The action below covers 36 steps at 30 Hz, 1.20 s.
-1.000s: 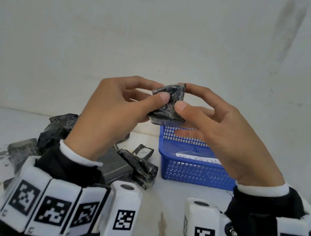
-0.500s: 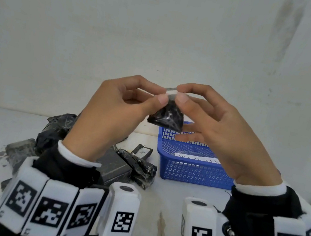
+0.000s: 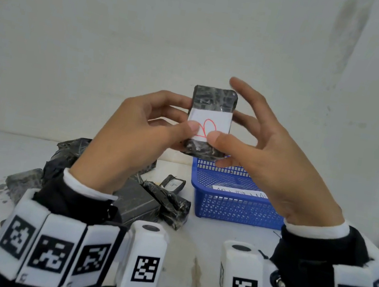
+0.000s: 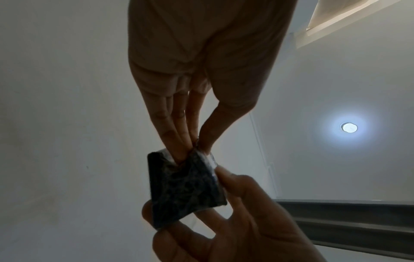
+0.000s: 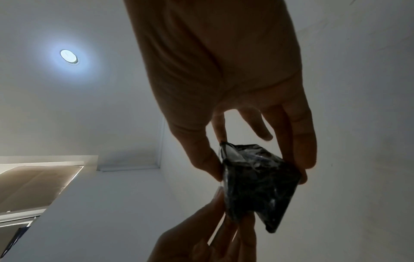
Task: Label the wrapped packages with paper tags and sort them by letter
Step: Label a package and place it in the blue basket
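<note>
Head view shows a blue basket (image 3: 235, 209) on the table (image 3: 190, 244), and above it both hands hold up a black package (image 3: 214, 99). The left hand (image 3: 132, 143) pinches it, thumb on its white tag (image 3: 210, 119); the right hand (image 3: 268, 162) pinches it too, upper fingers splayed. Pressed unevenly, I reckon that tag could crease or peel, and the slick wrap might slip free.

There were two hands, one held package (image 3: 214, 102) bearing one tag (image 3: 209, 123), one basket (image 3: 235, 207), and several packages (image 3: 165, 200) piled left.
</note>
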Tool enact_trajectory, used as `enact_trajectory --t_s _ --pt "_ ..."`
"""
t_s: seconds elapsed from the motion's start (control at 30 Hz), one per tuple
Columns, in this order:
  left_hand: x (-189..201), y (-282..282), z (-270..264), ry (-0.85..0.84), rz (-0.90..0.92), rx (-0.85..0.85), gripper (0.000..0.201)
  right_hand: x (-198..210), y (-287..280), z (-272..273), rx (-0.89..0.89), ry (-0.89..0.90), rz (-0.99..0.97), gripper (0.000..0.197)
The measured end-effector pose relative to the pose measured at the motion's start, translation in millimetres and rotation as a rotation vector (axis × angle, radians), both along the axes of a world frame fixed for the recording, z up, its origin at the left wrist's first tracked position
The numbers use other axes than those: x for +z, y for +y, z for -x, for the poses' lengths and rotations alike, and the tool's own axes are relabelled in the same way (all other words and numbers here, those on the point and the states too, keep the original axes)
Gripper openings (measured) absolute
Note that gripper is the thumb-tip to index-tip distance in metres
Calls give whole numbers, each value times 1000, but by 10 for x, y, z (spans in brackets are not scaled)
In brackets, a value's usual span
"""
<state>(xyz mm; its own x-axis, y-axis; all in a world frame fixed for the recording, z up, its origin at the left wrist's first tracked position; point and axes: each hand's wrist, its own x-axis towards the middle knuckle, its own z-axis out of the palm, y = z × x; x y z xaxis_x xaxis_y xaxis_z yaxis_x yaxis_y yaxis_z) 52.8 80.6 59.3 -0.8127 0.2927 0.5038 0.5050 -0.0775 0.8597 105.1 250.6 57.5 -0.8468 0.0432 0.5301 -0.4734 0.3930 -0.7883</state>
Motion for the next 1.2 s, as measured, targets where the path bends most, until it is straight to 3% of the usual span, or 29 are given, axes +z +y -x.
enact_trajectory --t_s 0.47,0.77,0.9,1.0,1.1,1.2 --pt "12 -9 -17 -2 -21 -26 3 35 -19 -55 51 -54 57 36" --pt "0 19 -20 -26 20 -13 14 32 -15 -54 64 -59 78 17" --pt "20 17 -50 -11 -2 7 23 31 -14 -47 71 -38 67 15" --pt "36 22 -74 -34 -7 2 49 29 -2 -48 66 5 37 13" --pt "40 14 -69 -65 -48 20 31 31 -21 -52 72 24 43 16" --pt "42 -11 -53 -87 -110 12 16 33 -34 -41 84 11 89 38"
